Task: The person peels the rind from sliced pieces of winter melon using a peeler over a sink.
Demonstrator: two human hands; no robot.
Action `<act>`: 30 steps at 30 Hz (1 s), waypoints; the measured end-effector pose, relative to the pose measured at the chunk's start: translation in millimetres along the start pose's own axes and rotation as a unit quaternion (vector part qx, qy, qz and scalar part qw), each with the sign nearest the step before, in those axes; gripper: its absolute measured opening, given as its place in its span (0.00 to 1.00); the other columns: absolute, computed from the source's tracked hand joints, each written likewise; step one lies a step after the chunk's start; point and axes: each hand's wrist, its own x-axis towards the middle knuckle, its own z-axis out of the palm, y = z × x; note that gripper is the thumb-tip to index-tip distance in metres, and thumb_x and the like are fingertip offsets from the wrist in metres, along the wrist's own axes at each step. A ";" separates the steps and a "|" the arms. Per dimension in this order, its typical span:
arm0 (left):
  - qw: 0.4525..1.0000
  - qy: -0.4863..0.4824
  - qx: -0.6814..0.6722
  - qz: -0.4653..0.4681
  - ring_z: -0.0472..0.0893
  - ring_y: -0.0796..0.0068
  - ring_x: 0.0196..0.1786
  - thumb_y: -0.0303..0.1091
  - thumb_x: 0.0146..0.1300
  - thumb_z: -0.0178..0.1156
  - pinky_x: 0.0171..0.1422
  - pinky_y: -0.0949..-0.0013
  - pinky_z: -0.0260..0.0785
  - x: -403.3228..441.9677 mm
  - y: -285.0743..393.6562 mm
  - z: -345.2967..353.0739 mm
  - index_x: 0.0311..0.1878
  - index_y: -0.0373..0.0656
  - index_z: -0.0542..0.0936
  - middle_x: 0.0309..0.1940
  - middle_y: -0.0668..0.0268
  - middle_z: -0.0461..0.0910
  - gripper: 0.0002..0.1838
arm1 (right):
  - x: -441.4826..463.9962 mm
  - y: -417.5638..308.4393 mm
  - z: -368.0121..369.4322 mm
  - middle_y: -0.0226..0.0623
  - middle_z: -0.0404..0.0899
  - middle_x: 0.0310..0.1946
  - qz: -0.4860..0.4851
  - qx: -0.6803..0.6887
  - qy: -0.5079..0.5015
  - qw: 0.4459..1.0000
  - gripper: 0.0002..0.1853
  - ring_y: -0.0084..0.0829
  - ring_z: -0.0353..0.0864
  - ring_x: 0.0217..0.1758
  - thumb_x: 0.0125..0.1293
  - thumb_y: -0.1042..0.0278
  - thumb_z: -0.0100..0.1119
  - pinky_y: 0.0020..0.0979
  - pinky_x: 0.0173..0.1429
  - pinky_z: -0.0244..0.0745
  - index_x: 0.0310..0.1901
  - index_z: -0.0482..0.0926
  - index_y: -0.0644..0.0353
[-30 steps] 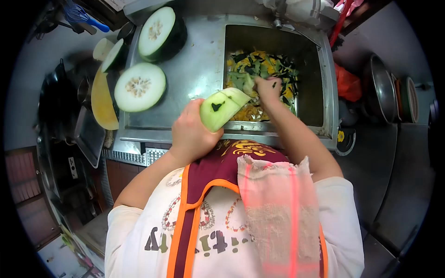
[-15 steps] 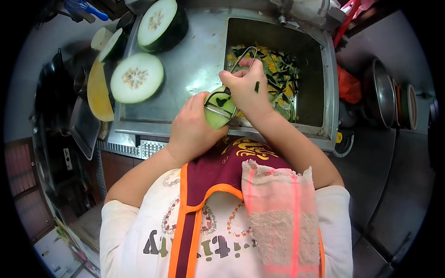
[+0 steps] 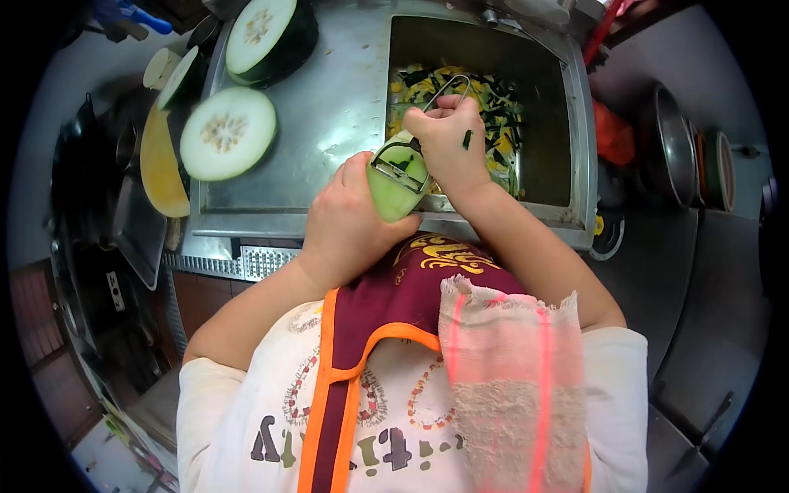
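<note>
My left hand (image 3: 349, 218) is wrapped round a pale green peeled melon piece (image 3: 396, 197) near the front edge of the sink. Closed on the wire handle of a peeler (image 3: 398, 173) is my right hand (image 3: 450, 141), whose back has a dark green bit of peel on it. The peeler's blade lies across the upper face of the piece, over a small dark patch of skin. Behind my right hand, the sink basin (image 3: 542, 131) holds green and yellow peelings (image 3: 493, 99).
On the steel counter (image 3: 329, 99) at the left are a cut melon half (image 3: 228, 134) and a larger dark-skinned one (image 3: 275, 37). A yellow wedge (image 3: 163, 164) leans at its left edge. Metal bowls (image 3: 674, 144) stand at the right, beside a red bag (image 3: 612, 135).
My right hand came up from the peelings in the basin to the melon piece, with the peeler on it. Since the middle frame, the blade has shifted slightly up and right.
</note>
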 end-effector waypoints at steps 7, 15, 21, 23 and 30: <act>1.000 0.017 0.007 0.025 0.79 0.49 0.41 0.42 0.38 0.71 0.44 0.58 0.73 1.5 2.8 9.7 0.52 0.34 0.68 0.38 0.49 0.77 0.38 | 2.4 12.8 -6.3 0.51 0.78 0.32 -0.011 -0.027 0.025 0.999 0.26 0.44 0.78 0.39 0.48 0.61 0.61 0.34 0.49 0.72 0.41 0.69 0.79; 0.999 0.011 0.035 0.024 0.79 0.50 0.39 0.37 0.39 0.68 0.43 0.59 0.73 -0.2 2.2 11.9 0.51 0.37 0.70 0.37 0.52 0.78 0.32 | 44.7 82.4 -16.4 0.54 0.77 0.34 0.144 0.122 -0.021 0.982 0.22 0.39 0.77 0.35 0.42 0.62 0.63 0.35 0.43 0.71 0.34 0.74 0.74; 0.998 0.049 -0.006 0.035 0.79 0.50 0.41 0.35 0.40 0.68 0.44 0.58 0.73 -3.9 -9.9 2.7 0.50 0.38 0.70 0.39 0.53 0.78 0.31 | 80.5 150.3 -74.5 0.45 0.78 0.32 0.332 0.223 0.208 0.893 0.13 0.36 0.80 0.29 0.52 0.75 0.62 0.42 0.28 0.75 0.39 0.73 0.71; 0.998 0.050 -0.011 0.024 0.79 0.50 0.42 0.35 0.40 0.68 0.44 0.58 0.73 -3.9 -12.3 -0.1 0.51 0.38 0.69 0.39 0.52 0.77 0.32 | 85.3 120.4 -83.1 0.43 0.77 0.33 0.346 0.234 0.127 0.899 0.09 0.34 0.79 0.28 0.55 0.77 0.58 0.36 0.26 0.74 0.37 0.73 0.68; 0.999 0.048 -0.013 0.017 0.79 0.50 0.42 0.36 0.39 0.69 0.45 0.58 0.73 -1.0 -14.7 -1.0 0.52 0.38 0.68 0.40 0.52 0.77 0.33 | 22.3 18.1 -9.3 0.40 0.75 0.31 0.152 0.267 -0.040 0.951 0.23 0.29 0.76 0.35 0.51 0.69 0.66 0.27 0.36 0.71 0.44 0.67 0.71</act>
